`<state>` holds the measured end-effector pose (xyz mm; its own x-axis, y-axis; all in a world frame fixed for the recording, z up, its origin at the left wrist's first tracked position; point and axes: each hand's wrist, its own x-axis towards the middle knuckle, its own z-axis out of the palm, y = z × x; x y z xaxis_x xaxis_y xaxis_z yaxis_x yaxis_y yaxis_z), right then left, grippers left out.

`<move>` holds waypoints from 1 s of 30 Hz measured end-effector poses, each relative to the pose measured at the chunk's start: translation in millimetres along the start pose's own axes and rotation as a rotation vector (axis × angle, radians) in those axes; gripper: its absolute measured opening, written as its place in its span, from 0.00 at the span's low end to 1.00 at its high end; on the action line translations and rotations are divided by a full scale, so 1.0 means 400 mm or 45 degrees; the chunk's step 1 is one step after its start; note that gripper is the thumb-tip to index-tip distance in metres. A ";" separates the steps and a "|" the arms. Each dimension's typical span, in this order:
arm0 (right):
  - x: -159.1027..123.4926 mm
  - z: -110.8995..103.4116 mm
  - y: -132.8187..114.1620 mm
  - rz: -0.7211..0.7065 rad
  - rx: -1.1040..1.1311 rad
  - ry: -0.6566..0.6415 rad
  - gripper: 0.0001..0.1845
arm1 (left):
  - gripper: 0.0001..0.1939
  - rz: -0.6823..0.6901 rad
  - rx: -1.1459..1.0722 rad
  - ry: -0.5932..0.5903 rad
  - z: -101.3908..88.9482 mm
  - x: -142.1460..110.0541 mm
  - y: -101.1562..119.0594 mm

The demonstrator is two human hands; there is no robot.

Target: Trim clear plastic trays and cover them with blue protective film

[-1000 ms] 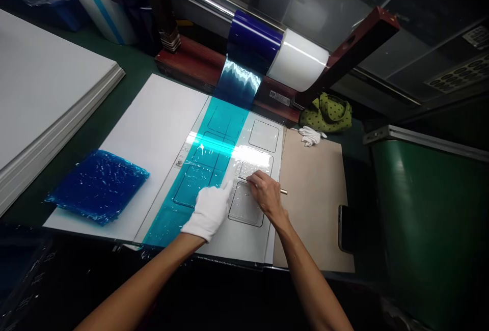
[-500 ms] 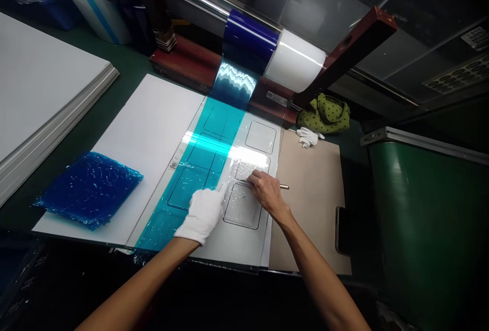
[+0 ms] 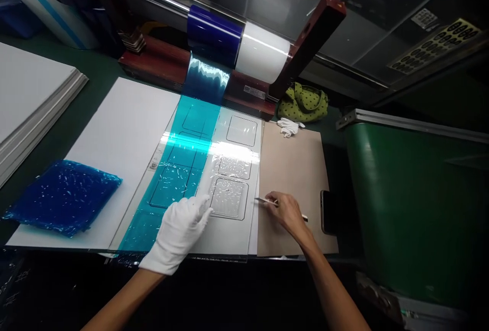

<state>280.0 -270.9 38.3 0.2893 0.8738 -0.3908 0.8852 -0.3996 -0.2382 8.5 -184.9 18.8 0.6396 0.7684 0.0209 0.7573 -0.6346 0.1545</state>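
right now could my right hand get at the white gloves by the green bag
Probably yes: the bare right hand sits over the tan board, and the white gloves lie at its far edge with nothing between, though it holds a thin tool and must stretch forward.

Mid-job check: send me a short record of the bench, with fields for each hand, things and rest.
left hand: white-gloved, open, over the teal film
right hand: bare, holding a slim tool
things: teal film lies along a clear sheet marked with rounded squares; brown board under the right hand
rest: blue stack, blue roll, white roll, green bag, spare glove, phone
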 end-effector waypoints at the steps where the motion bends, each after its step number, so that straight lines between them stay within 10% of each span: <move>1: -0.017 0.018 0.002 0.015 0.110 -0.025 0.06 | 0.14 0.041 -0.018 0.029 0.010 -0.014 0.002; 18: -0.076 0.167 -0.054 0.183 1.388 -0.304 0.14 | 0.14 0.092 0.089 0.281 0.145 -0.032 -0.008; 30: -0.143 0.127 -0.002 0.379 1.430 -0.068 0.19 | 0.24 0.426 -0.235 0.512 -0.038 -0.034 -0.070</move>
<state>244.0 -334.8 15.6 0.3920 0.7020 -0.5945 -0.0440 -0.6312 -0.7743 -23.3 -176.5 29.0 0.7132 0.5217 0.4682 0.4628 -0.8521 0.2444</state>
